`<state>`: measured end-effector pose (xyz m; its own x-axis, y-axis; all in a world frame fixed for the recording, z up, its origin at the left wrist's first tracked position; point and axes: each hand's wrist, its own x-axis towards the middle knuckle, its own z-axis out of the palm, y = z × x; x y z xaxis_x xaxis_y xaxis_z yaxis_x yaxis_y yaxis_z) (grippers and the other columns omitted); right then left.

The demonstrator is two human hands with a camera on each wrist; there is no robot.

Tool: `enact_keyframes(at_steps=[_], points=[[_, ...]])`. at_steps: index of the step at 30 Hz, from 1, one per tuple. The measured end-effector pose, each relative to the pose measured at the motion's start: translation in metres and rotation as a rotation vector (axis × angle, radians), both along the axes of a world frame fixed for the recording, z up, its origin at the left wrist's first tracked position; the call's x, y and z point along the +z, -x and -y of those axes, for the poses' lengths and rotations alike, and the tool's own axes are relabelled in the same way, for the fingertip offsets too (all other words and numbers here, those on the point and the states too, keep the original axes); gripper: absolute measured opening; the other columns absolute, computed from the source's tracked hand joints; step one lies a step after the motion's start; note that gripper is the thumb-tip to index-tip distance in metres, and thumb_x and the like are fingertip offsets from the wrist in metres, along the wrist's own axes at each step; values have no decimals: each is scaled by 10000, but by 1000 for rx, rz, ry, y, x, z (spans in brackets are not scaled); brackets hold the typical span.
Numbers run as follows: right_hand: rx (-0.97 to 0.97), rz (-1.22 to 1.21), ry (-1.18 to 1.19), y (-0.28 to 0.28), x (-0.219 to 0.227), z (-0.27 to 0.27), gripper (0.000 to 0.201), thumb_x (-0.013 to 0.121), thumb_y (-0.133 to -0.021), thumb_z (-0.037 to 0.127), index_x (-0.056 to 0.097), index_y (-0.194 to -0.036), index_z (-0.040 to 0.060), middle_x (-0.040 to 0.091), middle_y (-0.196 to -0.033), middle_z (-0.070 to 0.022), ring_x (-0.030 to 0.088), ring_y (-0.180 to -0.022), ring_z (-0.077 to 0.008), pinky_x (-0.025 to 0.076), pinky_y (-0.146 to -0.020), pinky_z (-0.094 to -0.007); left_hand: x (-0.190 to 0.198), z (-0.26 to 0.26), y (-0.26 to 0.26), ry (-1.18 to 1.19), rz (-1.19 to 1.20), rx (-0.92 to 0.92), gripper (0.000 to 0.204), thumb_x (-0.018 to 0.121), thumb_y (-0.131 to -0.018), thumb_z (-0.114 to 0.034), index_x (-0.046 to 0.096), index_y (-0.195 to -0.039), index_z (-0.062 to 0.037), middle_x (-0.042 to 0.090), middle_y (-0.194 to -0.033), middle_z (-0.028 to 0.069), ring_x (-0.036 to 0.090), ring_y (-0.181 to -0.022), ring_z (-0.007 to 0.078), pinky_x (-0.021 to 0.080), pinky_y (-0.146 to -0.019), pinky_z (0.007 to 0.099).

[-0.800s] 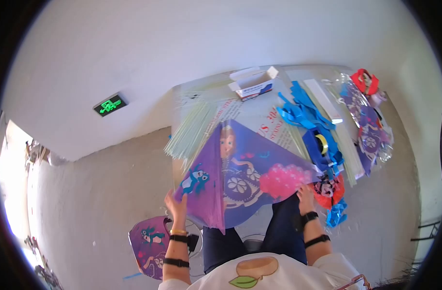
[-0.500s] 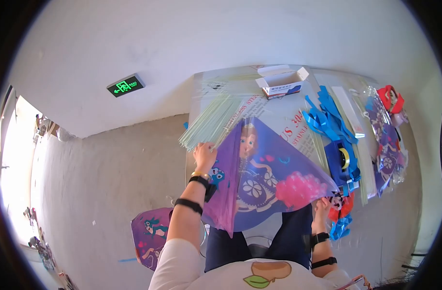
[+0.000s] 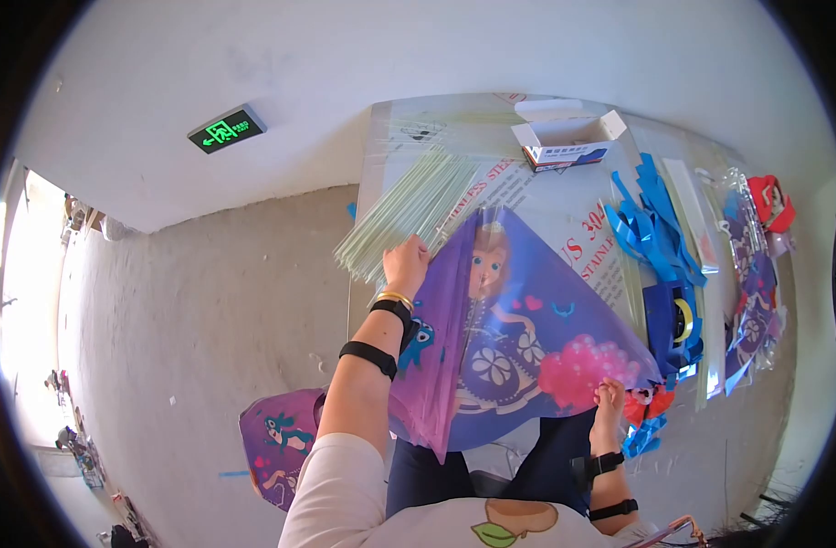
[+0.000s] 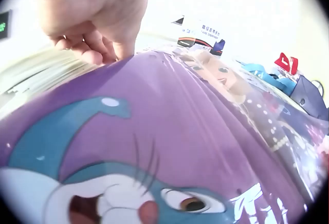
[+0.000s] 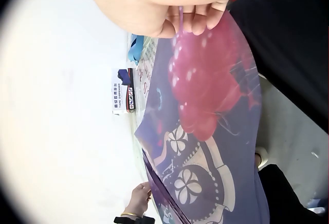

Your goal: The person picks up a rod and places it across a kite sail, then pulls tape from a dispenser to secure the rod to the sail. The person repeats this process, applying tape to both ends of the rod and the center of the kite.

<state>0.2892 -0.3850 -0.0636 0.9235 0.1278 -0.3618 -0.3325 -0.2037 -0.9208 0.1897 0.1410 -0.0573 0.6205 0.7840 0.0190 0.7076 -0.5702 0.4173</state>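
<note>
A purple kite (image 3: pixel 518 356) of thin film, printed with a cartoon princess, pink balloons and a blue rabbit-like figure, lies over the near edge of the table and the person's lap. My left hand (image 3: pixel 406 265) pinches its upper left edge, beside the bundle of thin pale sticks (image 3: pixel 409 205). Up close in the left wrist view, the thumb and curled fingers of the left hand (image 4: pixel 97 23) meet at that edge. My right hand (image 3: pixel 609 406) grips the lower right edge by the pink balloons; in the right wrist view a narrow pink fold passes between its fingers (image 5: pixel 198 21).
An opened white box (image 3: pixel 568 146) stands at the back of the table. Along the right lie blue ribbons (image 3: pixel 655 219), a blue tape dispenser (image 3: pixel 664 320) and clear-wrapped printed film (image 3: pixel 751 283). Another printed purple piece (image 3: pixel 276 438) is low on the left.
My left hand has moved from the kite's lower left corner up along its left edge, close to the sticks. The right hand stays at the right edge. The head view has shifted.
</note>
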Motion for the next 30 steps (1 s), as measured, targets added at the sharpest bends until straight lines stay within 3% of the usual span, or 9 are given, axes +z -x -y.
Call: enact_keyframes(at_steps=[3, 8, 18, 23, 30], points=[[23, -1, -1, -1, -7, 2, 208, 605, -980, 101, 608, -1189, 105, 616, -1069, -15, 580, -944, -116, 465, -840, -270, 23, 13, -2, 79, -48, -17, 316, 842, -811, -326, 662, -988, -137, 746, -860, 77, 705, -919, 321, 443, -931, 469], [50, 26, 2, 1, -18, 2, 239, 588, -957, 59, 605, -1193, 93, 612, -1059, -29, 585, -950, -125, 479, -876, -273, 37, 22, -6, -141, -100, -18, 450, 885, -756, -378, 663, -1034, -103, 655, -1102, 87, 641, -1099, 282, 430, -951, 451], [42, 13, -18, 1, -21, 0, 226, 593, -958, 63, 611, -1183, 69, 611, -1051, -25, 586, -949, -119, 496, -890, -273, 44, 13, -21, -62, -271, -73, 362, 870, -733, -357, 774, -976, -106, 646, -1129, 89, 608, -1144, 285, 396, -1010, 435], [41, 41, -14, 5, -21, 0, 214, 596, -958, 66, 620, -1171, 60, 616, -1039, -23, 588, -942, -118, 496, -886, -271, 44, 11, -44, -61, -529, -73, 467, 857, -730, -429, 799, -1071, -114, 683, -1236, 101, 595, -1232, 291, 366, -1075, 447], [17, 55, -22, 7, -18, 0, 182, 595, -962, 60, 636, -1139, 54, 621, -1017, -20, 591, -901, -112, 493, -860, -264, 36, 5, -43, -47, -520, -18, 454, 828, -775, -416, 788, -1097, -97, 703, -1236, 101, 622, -1235, 293, 376, -1099, 477]])
